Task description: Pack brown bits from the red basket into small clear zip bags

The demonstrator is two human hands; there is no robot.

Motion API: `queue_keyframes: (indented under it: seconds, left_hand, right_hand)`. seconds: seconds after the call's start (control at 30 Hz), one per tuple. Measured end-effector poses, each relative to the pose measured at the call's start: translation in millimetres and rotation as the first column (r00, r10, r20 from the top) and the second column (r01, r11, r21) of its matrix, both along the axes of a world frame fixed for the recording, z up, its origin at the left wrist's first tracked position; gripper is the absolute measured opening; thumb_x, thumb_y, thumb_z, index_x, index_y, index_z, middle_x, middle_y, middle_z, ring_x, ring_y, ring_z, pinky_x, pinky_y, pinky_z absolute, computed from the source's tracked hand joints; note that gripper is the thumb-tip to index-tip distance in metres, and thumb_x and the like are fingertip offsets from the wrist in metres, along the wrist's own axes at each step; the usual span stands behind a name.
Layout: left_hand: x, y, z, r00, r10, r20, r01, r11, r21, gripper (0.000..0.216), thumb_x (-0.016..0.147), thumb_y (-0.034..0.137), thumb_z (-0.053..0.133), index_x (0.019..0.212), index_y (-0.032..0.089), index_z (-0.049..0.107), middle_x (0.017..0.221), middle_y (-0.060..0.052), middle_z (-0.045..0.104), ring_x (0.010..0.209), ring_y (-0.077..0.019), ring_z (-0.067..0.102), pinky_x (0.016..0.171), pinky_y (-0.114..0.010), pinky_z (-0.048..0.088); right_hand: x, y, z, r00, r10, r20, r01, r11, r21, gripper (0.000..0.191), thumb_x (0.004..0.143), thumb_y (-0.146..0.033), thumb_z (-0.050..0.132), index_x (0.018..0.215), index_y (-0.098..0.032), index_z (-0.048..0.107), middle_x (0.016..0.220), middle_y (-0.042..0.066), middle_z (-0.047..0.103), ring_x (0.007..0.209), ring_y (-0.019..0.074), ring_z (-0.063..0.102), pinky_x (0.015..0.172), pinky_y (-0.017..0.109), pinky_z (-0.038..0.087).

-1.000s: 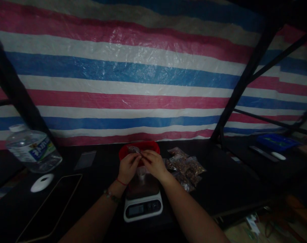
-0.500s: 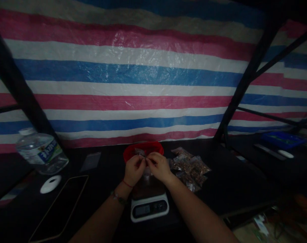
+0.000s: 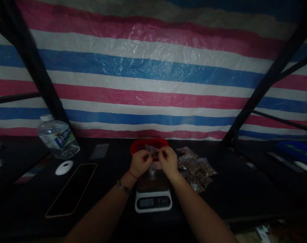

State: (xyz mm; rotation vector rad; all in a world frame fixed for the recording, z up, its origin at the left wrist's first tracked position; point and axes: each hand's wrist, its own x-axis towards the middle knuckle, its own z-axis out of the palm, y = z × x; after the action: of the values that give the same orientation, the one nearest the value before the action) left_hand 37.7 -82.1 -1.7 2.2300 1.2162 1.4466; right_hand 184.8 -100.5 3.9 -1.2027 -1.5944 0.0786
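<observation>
While both hands pinch one small bag [image 3: 153, 151] above the scale [image 3: 153, 197], left grip [image 3: 141, 162] and right grip [image 3: 169, 161] stay clamped on it. Blue bottle [image 3: 58, 139] label writing is unreadable.

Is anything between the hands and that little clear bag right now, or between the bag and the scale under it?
Nothing visible. The left hand and right hand both pinch the small clear bag directly by its top edge. It hangs above the scale, in front of the red bowl. A pale item just below the bag is too dim to identify.
</observation>
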Motion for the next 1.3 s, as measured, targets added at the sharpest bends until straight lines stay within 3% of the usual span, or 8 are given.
queue_keyframes:
  seconds: [0.13, 0.27, 0.43, 0.6, 0.83, 1.03, 1.17, 1.3]
  left_hand:
    - [-4.2, 3.4, 0.9, 0.998, 0.007, 0.056, -0.005, 1.0, -0.024, 0.014, 0.069, 0.016, 0.051, 0.057, 0.018, 0.058, 0.058, -0.002, 0.06, 0.058, -0.0146, 0.056, 0.056, -0.025, 0.042]
    - [-10.3, 7.3, 3.3, 0.989, -0.063, 0.131, 0.062, 0.998, 0.015, 0.018, 0.073, 0.014, 0.047, 0.066, 0.017, 0.064, 0.07, -0.004, 0.066, 0.07, -0.0167, 0.062, 0.068, -0.028, 0.047]
    - [-14.2, 11.4, 3.3, 0.981, -0.064, 0.182, 0.063, 0.998, 0.013, 0.02, 0.076, 0.015, 0.047, 0.071, 0.017, 0.066, 0.073, -0.004, 0.068, 0.071, -0.0159, 0.063, 0.068, -0.027, 0.049]
    - [-15.0, 14.6, 1.9, 0.973, -0.149, 0.174, 0.151, 0.988, -0.002, 0.02, 0.077, 0.015, 0.048, 0.07, 0.016, 0.066, 0.073, -0.003, 0.068, 0.07, -0.015, 0.063, 0.069, -0.026, 0.049]
    - [-24.1, 28.4, -3.4, 0.982, 0.09, 0.164, -0.081, 0.995, -0.059, 0.021, 0.081, 0.029, 0.052, 0.069, 0.017, 0.064, 0.065, -0.001, 0.064, 0.061, -0.0135, 0.059, 0.059, -0.024, 0.046]
    - [-33.9, 41.4, -7.2, 0.967, 0.252, 0.034, -0.252, 0.968, 0.0, 0.025, 0.085, 0.035, 0.05, 0.078, 0.017, 0.065, 0.08, -0.006, 0.068, 0.075, -0.018, 0.062, 0.071, -0.03, 0.048]
    - [-36.5, 41.9, -9.3, 0.951, 0.304, -0.055, -0.299, 0.951, 0.084, 0.025, 0.087, 0.032, 0.046, 0.079, 0.017, 0.065, 0.082, -0.008, 0.068, 0.08, -0.0215, 0.061, 0.078, -0.035, 0.046]
    - [-37.4, 40.0, -11.0, 0.926, 0.357, -0.123, -0.342, 0.931, 0.126, 0.025, 0.088, 0.028, 0.043, 0.085, 0.017, 0.065, 0.09, -0.008, 0.069, 0.087, -0.0232, 0.059, 0.084, -0.038, 0.043]
  right_hand:
    - [4.5, 7.2, -0.5, 0.99, 0.103, -0.095, -0.103, 0.995, 0.011, 0.013, 0.079, -0.019, 0.05, 0.07, -0.02, 0.06, 0.074, 0.003, 0.061, 0.074, 0.0169, 0.057, 0.072, 0.029, 0.047]
    - [7.8, 17.3, -5.3, 0.919, 0.262, -0.294, -0.281, 0.959, -0.025, 0.02, 0.084, -0.028, 0.049, 0.091, -0.02, 0.066, 0.108, 0.008, 0.064, 0.107, 0.0197, 0.056, 0.096, 0.036, 0.043]
    - [10.2, 34.9, -17.7, 0.666, 0.241, -0.706, -0.517, 0.831, -0.204, 0.041, 0.077, -0.033, 0.059, 0.117, -0.026, 0.058, 0.127, 0.006, 0.057, 0.11, 0.021, 0.058, 0.087, 0.036, 0.05]
    - [9.7, 42.6, -14.2, 0.322, 0.158, -0.933, -0.745, 0.651, -0.146, 0.04, 0.074, -0.033, 0.068, 0.112, -0.024, 0.059, 0.103, 0.004, 0.068, 0.076, 0.0155, 0.066, 0.061, 0.025, 0.052]
    - [9.7, 52.3, -10.7, 0.213, 0.127, -0.969, -0.787, 0.61, -0.094, 0.025, 0.066, -0.018, 0.074, 0.09, -0.015, 0.068, 0.089, 0.004, 0.071, 0.073, 0.0115, 0.065, 0.071, 0.022, 0.053]
    - [13.9, 74.1, -9.5, 0.339, 0.103, -0.935, -0.655, 0.739, -0.156, 0.02, 0.064, -0.015, 0.071, 0.083, -0.017, 0.068, 0.086, 0.002, 0.07, 0.08, 0.0122, 0.065, 0.079, 0.025, 0.053]
    - [14.1, 87.7, -4.3, 0.638, 0.171, -0.751, -0.541, 0.794, -0.278, 0.02, 0.07, -0.022, 0.064, 0.089, -0.018, 0.068, 0.085, 0.002, 0.07, 0.075, 0.0147, 0.066, 0.073, 0.029, 0.054]
    - [13.0, 96.7, 8.9, 0.942, 0.244, -0.23, -0.312, 0.889, -0.336, 0.019, 0.072, -0.017, 0.059, 0.087, -0.02, 0.072, 0.085, 0.003, 0.072, 0.08, 0.018, 0.067, 0.079, 0.034, 0.053]
